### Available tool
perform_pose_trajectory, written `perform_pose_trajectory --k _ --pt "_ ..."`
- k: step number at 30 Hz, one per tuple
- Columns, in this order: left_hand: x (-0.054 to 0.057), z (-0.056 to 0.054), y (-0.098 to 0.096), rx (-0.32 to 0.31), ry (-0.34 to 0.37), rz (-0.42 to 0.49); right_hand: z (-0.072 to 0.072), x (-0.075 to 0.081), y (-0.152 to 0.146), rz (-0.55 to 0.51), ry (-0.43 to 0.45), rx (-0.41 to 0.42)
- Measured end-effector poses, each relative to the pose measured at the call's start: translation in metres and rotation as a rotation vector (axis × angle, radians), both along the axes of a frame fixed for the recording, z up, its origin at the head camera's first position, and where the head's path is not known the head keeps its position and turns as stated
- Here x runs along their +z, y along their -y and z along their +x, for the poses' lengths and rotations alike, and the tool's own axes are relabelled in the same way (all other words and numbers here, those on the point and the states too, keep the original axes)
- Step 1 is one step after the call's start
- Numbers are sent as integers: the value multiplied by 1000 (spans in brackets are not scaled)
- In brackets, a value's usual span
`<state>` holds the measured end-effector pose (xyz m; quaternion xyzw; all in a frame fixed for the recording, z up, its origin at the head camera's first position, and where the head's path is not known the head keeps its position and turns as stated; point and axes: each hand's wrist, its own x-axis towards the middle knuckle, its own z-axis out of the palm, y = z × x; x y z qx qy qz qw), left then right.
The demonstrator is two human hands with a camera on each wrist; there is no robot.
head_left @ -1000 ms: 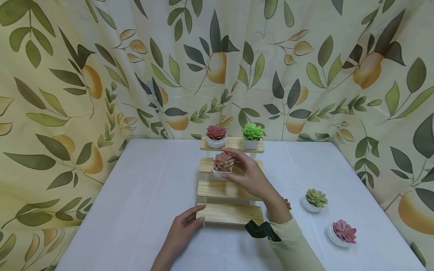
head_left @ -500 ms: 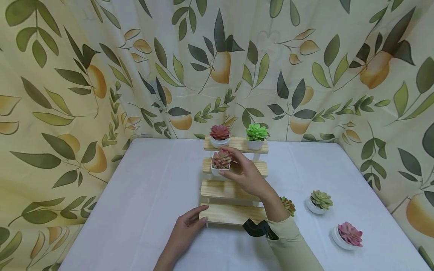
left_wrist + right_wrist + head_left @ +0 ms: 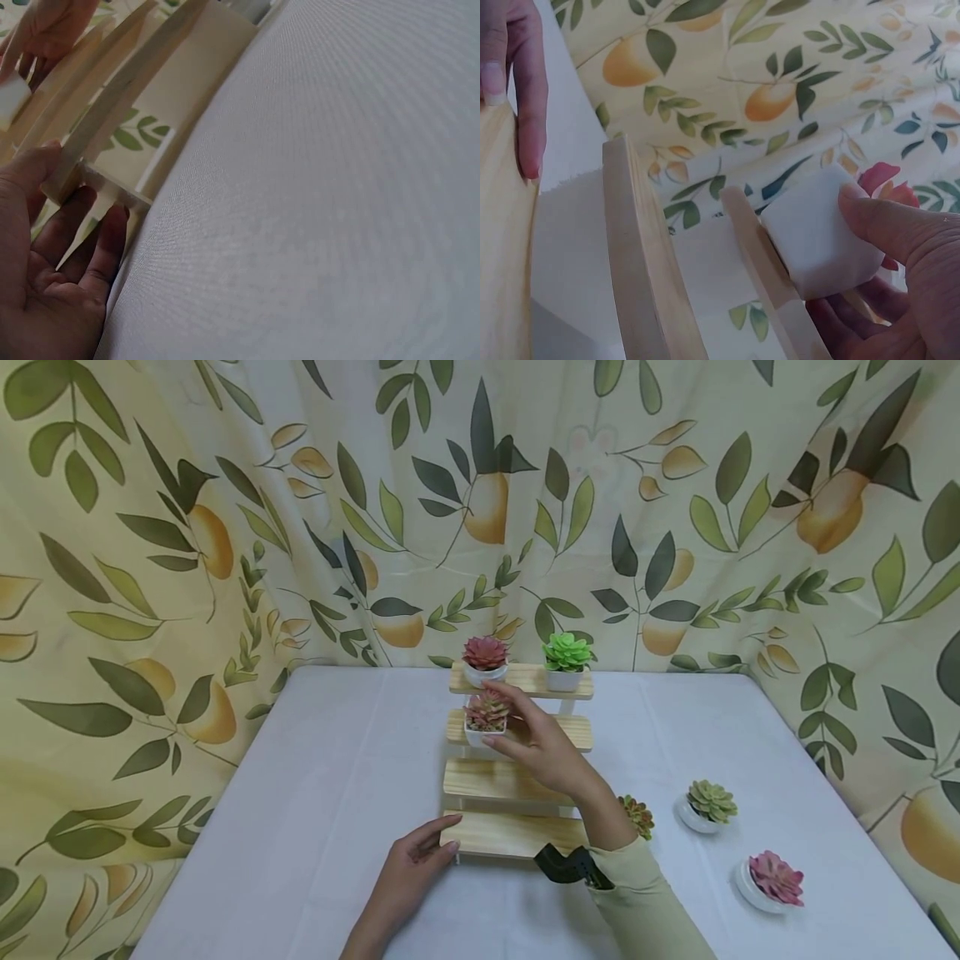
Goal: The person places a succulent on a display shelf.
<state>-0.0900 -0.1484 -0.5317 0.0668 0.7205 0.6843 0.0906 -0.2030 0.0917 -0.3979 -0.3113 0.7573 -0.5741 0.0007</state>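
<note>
Here, a succulent is pinched by the right hand at the wooden stand's upper left, the lowest step gripped by the left hand.

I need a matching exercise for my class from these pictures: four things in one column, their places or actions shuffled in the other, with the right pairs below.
Column 1
1. Bright green plant
2. Left hand
3. Pale green plant
4. Right hand

Column 2
A. On the white cloth
B. Holds a pinkish-red plant
C. On the top shelf
D. At the left end of the lowest shelf

Right pairs: 1-C, 2-D, 3-A, 4-B
</note>
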Motion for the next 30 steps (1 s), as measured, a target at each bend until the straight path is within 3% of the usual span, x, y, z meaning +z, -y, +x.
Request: perform_pose_trajectory --k 14,18,30 --pt "1 1 -1 -2 -14 39 5 1 -4 -1 32 -50" --pt "0 2 0 -3 -21 35 12 3 -14 5 41 -55" --pt "0 0 -1 -1 -22 25 44 -2 -65 49 -10 -175"
